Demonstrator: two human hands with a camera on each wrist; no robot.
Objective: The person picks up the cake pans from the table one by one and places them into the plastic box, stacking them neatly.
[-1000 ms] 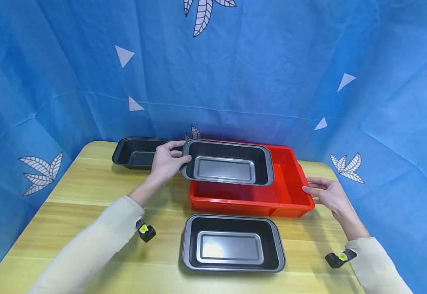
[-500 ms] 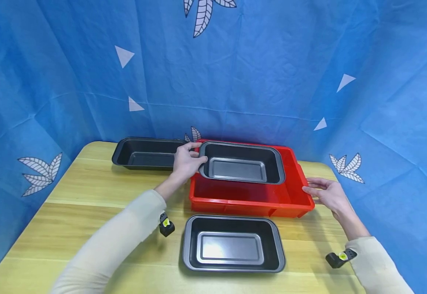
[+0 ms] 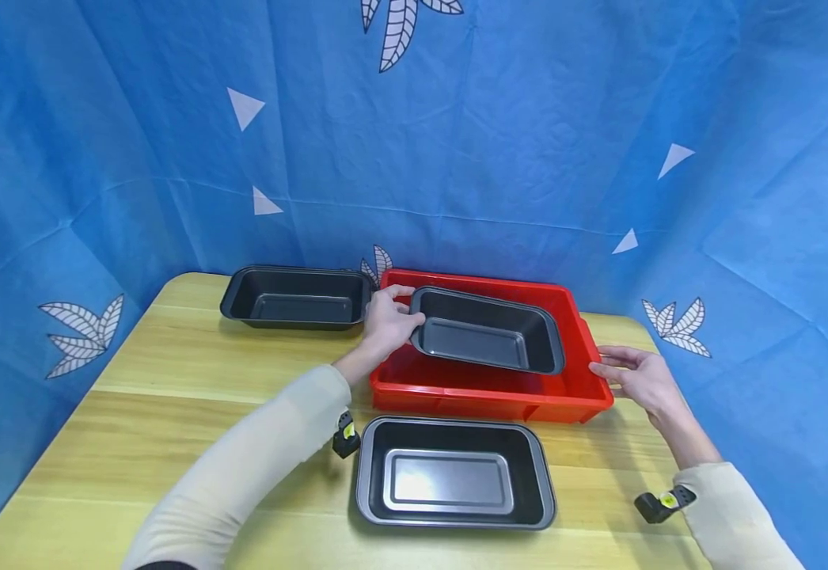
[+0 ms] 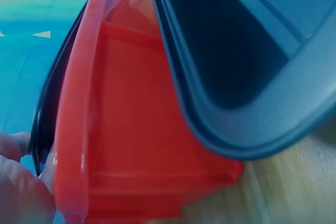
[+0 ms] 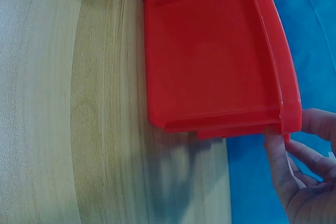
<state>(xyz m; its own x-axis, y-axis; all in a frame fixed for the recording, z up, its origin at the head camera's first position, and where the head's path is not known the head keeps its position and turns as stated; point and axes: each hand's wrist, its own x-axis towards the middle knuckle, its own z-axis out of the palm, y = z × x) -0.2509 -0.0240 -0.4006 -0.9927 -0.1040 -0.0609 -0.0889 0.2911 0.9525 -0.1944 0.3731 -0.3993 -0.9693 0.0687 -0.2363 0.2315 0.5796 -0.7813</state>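
My left hand pinches the left end rim of a dark loaf pan, thumb on the inside of the rim. The pan hangs within the outline of a red plastic bin, its right end dipped lower than its left. In the left wrist view, only a dark edge of this loaf pan shows behind the bin wall. At the bin's right end, my right hand grips the rim between thumb and fingers. The right wrist view shows the thumb against the red bin's end.
A second loaf pan lies on the wooden table in front of the bin. Another loaf pan stands at the back left, beside the bin. A blue patterned cloth hangs right behind the table.
My left hand has carried the loaf pan rightward over the bin, and the pan's right end has tipped down. The right hand has stayed at the bin's rim.
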